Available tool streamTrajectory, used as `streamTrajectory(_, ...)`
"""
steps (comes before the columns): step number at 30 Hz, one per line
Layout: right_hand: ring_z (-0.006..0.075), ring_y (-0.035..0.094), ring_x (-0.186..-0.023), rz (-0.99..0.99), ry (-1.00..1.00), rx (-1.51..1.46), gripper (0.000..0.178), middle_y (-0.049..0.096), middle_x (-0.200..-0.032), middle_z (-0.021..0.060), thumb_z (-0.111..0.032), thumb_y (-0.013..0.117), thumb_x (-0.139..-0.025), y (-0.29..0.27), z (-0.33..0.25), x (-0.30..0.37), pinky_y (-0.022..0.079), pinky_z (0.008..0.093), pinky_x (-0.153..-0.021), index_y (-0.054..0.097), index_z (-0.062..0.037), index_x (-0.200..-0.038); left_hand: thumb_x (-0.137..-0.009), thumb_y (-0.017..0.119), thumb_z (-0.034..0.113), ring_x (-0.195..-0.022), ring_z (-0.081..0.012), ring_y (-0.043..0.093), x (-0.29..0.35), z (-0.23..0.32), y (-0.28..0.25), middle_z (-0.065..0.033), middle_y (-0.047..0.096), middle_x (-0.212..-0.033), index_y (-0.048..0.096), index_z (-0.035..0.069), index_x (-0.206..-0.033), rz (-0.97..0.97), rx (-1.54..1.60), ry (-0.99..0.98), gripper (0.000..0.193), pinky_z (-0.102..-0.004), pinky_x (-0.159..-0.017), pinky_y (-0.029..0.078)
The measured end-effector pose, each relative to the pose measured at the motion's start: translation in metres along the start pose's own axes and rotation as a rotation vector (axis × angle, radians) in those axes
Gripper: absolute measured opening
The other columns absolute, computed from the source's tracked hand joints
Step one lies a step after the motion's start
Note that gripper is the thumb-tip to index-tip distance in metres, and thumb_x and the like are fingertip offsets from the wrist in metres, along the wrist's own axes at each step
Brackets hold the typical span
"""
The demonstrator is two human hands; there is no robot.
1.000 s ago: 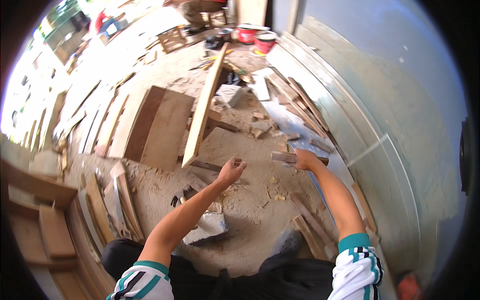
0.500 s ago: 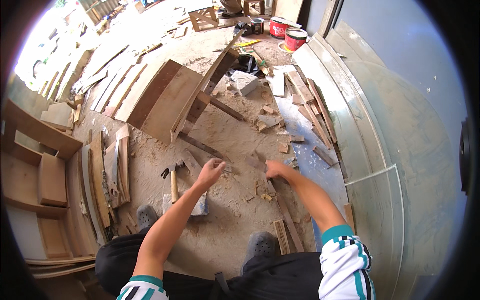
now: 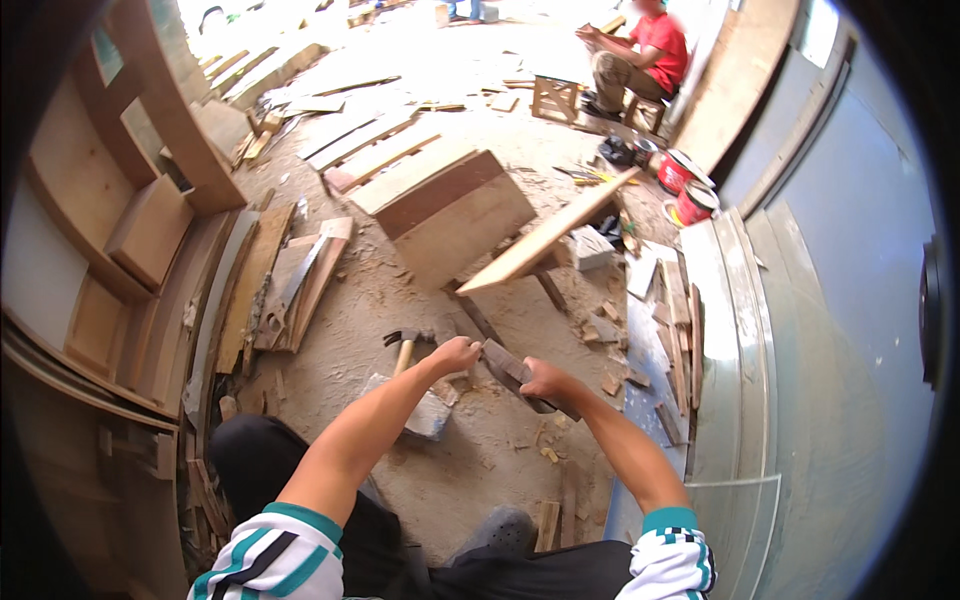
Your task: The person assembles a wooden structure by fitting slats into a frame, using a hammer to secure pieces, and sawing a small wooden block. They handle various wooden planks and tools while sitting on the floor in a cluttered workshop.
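Note:
My right hand [image 3: 548, 382] is closed around a narrow, dark brown wooden strip [image 3: 505, 364], which I hold slanted above the floor. Close to the strip's far end is my left hand [image 3: 457, 356], fingers pinched together; whether they grip the strip or some small thing is hidden. A claw hammer [image 3: 404, 350] with a pale wooden handle rests by a grey concrete block [image 3: 430, 414], left of my left forearm. Beyond my hands a pale board [image 3: 545, 235] leans at a slant on a wooden frame.
Wooden cabinet parts [image 3: 150, 235] stand at the left, beside a handsaw [image 3: 290, 285] lying on boards. Glass sheets [image 3: 735, 400] lean along the right wall. Wood offcuts [image 3: 610, 330] and red cans [image 3: 695, 203] lie farther off. A person in red [image 3: 655, 55] sits at the back.
My view has tilted up and swung left, bringing the seated person in. The right hand has lifted the wooden strip, and the left hand has come nearer its end.

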State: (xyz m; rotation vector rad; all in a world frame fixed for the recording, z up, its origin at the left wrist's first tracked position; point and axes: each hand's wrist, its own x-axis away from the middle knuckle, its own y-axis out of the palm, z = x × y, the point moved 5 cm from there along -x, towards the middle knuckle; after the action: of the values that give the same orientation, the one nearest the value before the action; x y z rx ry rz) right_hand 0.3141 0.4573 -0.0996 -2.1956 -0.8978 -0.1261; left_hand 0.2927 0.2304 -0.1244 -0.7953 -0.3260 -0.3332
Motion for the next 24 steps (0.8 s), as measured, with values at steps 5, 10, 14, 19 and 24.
streamTrajectory(5,0.0375,0.065,-0.101,-0.011,0.061,-0.007,0.056,0.066,-0.104,0.0283,-0.028,0.071,-0.071,0.018,-0.062,-0.058,0.050,0.0414,-0.087,0.057,0.0051,-0.114,-0.092,0.054,0.038,-0.116,-0.0392,0.061,0.011,-0.047,-0.084,-0.0224,0.066,-0.119,0.070,0.001,-0.113,-0.009,-0.247,-0.258,0.046,-0.0467,-0.096,0.048)
streamTrajectory(10,0.0407,0.064,-0.102,-0.052,0.085,0.178,0.063,0.065,-0.107,0.0312,-0.033,0.071,-0.074,0.049,-0.145,-0.112,0.049,0.0445,-0.088,0.052,0.0059,-0.120,-0.084,0.063,0.021,-0.108,-0.0293,0.068,0.034,-0.064,-0.183,-0.0117,0.071,-0.116,0.074,0.013,-0.109,0.068,-0.573,-0.335,0.029,-0.0442,-0.089,0.052)
streamTrajectory(14,0.0458,0.062,-0.103,-0.109,0.077,0.309,0.061,0.063,-0.105,0.0337,-0.032,0.072,-0.075,0.083,-0.195,-0.153,0.050,0.0469,-0.086,0.050,0.0055,-0.117,-0.084,0.065,0.018,-0.109,-0.0276,0.068,0.035,-0.088,-0.205,-0.0092,0.072,-0.115,0.075,0.014,-0.107,0.178,-0.490,-0.370,0.026,-0.0424,-0.087,0.053)
streamTrajectory(19,0.0424,0.065,-0.104,-0.143,0.203,0.443,0.054,0.065,-0.106,0.0302,-0.024,0.073,-0.073,0.081,-0.205,-0.178,0.052,0.0493,-0.087,0.053,0.0050,-0.114,-0.083,0.070,0.021,-0.116,-0.0284,0.065,0.040,-0.095,-0.211,-0.0082,0.068,-0.125,0.071,0.013,-0.117,0.140,-0.277,-0.426,0.035,-0.0439,-0.090,0.051)
streamTrajectory(24,0.0398,0.063,-0.111,-0.087,0.189,0.449,0.057,0.064,-0.114,0.0285,-0.016,0.066,-0.076,0.061,-0.239,-0.212,0.052,0.0489,-0.091,0.047,0.0045,-0.125,-0.087,0.064,0.021,-0.120,-0.0316,0.062,0.058,-0.094,-0.248,-0.0153,0.065,-0.127,0.067,0.008,-0.121,0.321,-0.161,-0.545,0.037,-0.0462,-0.096,0.049)
